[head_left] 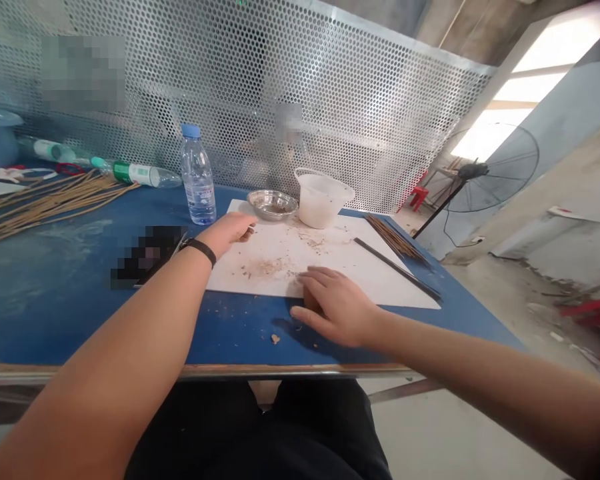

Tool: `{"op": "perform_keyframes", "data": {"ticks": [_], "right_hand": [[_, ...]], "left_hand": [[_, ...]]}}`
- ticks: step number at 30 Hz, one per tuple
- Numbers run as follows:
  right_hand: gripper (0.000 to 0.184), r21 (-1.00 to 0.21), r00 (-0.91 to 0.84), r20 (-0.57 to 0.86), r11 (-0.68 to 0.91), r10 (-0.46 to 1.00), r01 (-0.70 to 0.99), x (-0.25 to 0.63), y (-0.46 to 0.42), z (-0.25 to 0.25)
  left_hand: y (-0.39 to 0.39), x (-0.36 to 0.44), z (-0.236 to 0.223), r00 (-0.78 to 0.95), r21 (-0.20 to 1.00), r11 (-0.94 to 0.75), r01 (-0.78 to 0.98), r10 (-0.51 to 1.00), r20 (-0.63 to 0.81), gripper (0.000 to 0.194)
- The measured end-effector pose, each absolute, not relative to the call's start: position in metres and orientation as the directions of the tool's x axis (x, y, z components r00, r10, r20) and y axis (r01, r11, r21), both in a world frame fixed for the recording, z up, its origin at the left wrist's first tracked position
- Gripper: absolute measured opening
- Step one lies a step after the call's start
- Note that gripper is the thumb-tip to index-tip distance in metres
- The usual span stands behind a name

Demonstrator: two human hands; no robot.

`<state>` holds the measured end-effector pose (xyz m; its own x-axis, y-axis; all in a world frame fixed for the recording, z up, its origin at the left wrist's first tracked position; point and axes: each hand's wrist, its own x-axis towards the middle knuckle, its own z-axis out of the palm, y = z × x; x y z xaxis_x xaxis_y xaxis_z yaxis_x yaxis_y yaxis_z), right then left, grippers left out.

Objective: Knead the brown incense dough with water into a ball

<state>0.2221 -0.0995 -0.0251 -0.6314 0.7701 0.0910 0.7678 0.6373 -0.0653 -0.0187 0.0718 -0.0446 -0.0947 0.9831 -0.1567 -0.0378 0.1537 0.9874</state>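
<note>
My left hand [230,231] is over the left edge of a white board [330,260], beside a metal bowl [273,205]. Its fingers are curled together; what they hold, if anything, is too small to make out. My right hand [336,305] hovers at the board's front edge, thumb apart from the slightly bent fingers, holding nothing visible. Brown crumbs [270,268] are scattered over the board between the hands, and a larger brown piece [275,339] lies on the blue table [240,327]. Behind them a white plastic bucket [323,203] stands next to the bowl.
A water bottle [198,177] stands left of the bowl. Long brown sticks [65,203] and lying bottles [135,173] are at the left. Darker sticks [395,238] and a black strip [397,269] lie right. A perforated metal screen [230,87] rises behind; a fan [475,170] stands right.
</note>
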Motion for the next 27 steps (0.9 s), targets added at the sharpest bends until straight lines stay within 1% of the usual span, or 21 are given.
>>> {"op": "perform_keyframes", "data": {"ticks": [3,5,6,8,9,10,12,13,16,17,19,21,23,25,27], "right_hand": [[0.088,-0.061,-0.55,0.205,0.571,0.81,0.819,0.212,-0.069,-0.04],[0.095,-0.1,-0.499,0.227,0.529,0.837,0.842,0.202,-0.03,-0.044],[0.092,-0.13,-0.457,0.233,0.493,0.858,0.86,0.198,-0.01,-0.045],[0.078,-0.201,-0.31,0.252,0.363,0.917,0.91,0.192,0.025,-0.042],[0.073,-0.232,-0.292,0.222,0.341,0.93,0.911,0.191,0.037,-0.04],[0.071,-0.251,-0.306,0.157,0.337,0.939,0.907,0.191,0.045,-0.038],[0.064,-0.242,-0.383,0.091,0.393,0.919,0.887,0.195,0.047,-0.035],[0.058,-0.215,-0.436,0.088,0.445,0.896,0.87,0.199,0.044,-0.033],[0.04,-0.127,-0.563,0.151,0.581,0.812,0.804,0.21,0.028,-0.031],[0.036,-0.131,-0.57,0.179,0.594,0.802,0.794,0.212,0.023,-0.031],[0.029,-0.219,-0.498,0.261,0.554,0.827,0.803,0.217,0.015,-0.031],[0.029,-0.349,-0.355,0.362,0.479,0.862,0.806,0.223,0.008,-0.031],[0.04,-0.44,-0.219,0.436,0.419,0.873,0.794,0.233,0.0,-0.031],[0.046,-0.445,-0.151,0.46,0.374,0.875,0.813,0.248,-0.009,-0.03],[0.045,-0.375,-0.155,0.449,0.343,0.88,0.861,0.267,-0.018,-0.028]], "left_hand": [[0.071,-0.018,-0.045,-0.07,0.989,0.143,0.046,0.988,-0.139,0.017],[0.071,-0.02,-0.046,-0.068,0.988,0.133,0.08,0.989,-0.128,0.015],[0.072,-0.021,-0.047,-0.069,0.987,0.13,0.095,0.99,-0.124,0.014],[0.074,-0.023,-0.049,-0.065,0.985,0.127,0.121,0.991,-0.12,0.013],[0.075,-0.024,-0.051,-0.06,0.983,0.127,0.131,0.991,-0.12,0.013],[0.076,-0.024,-0.052,-0.054,0.982,0.129,0.138,0.991,-0.122,0.013],[0.078,-0.025,-0.053,-0.042,0.981,0.129,0.144,0.991,-0.124,0.013],[0.079,-0.024,-0.053,-0.037,0.981,0.127,0.144,0.992,-0.123,0.013],[0.078,-0.023,-0.054,-0.033,0.983,0.117,0.143,0.993,-0.114,0.012],[0.077,-0.023,-0.053,-0.033,0.983,0.116,0.143,0.993,-0.113,0.012],[0.075,-0.022,-0.051,-0.036,0.983,0.115,0.143,0.993,-0.111,0.012],[0.072,-0.022,-0.049,-0.037,0.984,0.112,0.138,0.993,-0.108,0.012],[0.069,-0.022,-0.047,-0.033,0.986,0.106,0.132,0.994,-0.103,0.012],[0.068,-0.022,-0.046,-0.024,0.987,0.1,0.128,0.995,-0.098,0.013],[0.069,-0.021,-0.047,-0.017,0.987,0.096,0.129,0.995,-0.095,0.014]]}}
